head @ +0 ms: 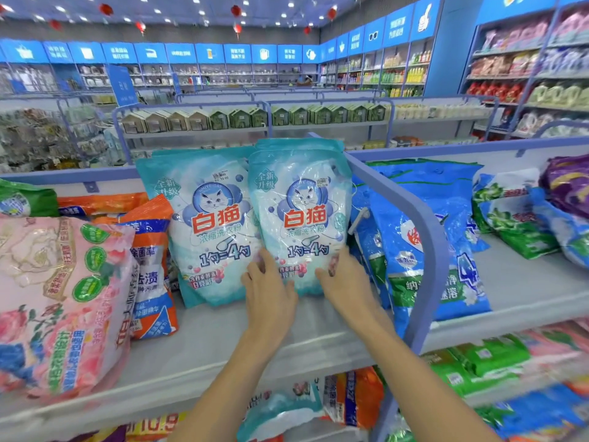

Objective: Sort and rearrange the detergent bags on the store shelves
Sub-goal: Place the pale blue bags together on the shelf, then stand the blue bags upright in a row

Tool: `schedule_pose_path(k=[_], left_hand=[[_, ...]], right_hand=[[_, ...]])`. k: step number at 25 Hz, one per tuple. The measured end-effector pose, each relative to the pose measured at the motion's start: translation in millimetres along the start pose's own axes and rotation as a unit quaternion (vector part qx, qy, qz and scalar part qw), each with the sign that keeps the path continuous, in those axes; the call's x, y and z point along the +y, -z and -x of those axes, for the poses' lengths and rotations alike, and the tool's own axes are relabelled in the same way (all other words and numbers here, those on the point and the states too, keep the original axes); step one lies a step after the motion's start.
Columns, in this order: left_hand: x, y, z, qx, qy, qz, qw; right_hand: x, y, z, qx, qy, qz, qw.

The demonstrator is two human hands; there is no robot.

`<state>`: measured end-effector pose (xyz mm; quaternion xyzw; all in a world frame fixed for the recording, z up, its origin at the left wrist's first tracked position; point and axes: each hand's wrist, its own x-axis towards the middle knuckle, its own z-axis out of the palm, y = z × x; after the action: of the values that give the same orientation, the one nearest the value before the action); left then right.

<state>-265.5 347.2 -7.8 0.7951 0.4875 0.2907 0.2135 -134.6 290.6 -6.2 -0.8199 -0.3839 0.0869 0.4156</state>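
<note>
- The fingers [259, 266] of the left hand [269, 295] press flat and spread against the lower left corner of the front teal bag [302, 218]; the fingers of the right hand [342, 282] lie the same way on its lower right corner, so both hands brace the bag without closing around it.
- The front teal bag is a pale teal and white pouch with a cat's face in a blue round, large red characters beneath, blue numerals lower down and a clear, glossy film.
- A second teal bag [204, 224] of the same print stands just beside it on the left, touching it and partly tucked behind its edge.
- Both bags stand upright on the grey shelf [197, 352], leaning back a little.
- The shelf holds an orange bag [153, 266] and a big pink floral bag [60, 298] further left.
- A blue divider rail [424, 237] borders the bags on the right; beyond it lie blue bags [430, 250], green and white bags [510, 224] and a purple bag [570, 183].
- The lower shelf carries more orange, green and blue bags, blurred.
</note>
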Motion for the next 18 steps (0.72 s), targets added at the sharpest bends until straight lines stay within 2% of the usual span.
schedule_pose_path(k=[6,9,12,14,18], left_hand=[[-2,-3,53,-0.021,-0.077,-0.065,0.995],[2,-5,94,0.048,-0.095,-0.080,0.991],[24,-20,148,0.077,-0.096,-0.115,0.986],[53,-37,183,0.061,-0.099,-0.102,0.988],[127,-83,230,-0.001,-0.136,-0.057,0.989]], right_hand=[[15,33,74,-0.070,0.148,0.075,0.984],[41,70,118,-0.080,0.198,0.082,0.973],[77,117,154,-0.084,0.216,0.082,0.969],[106,151,167,-0.072,0.219,0.091,0.969],[173,226,183,-0.025,0.164,0.114,0.980]])
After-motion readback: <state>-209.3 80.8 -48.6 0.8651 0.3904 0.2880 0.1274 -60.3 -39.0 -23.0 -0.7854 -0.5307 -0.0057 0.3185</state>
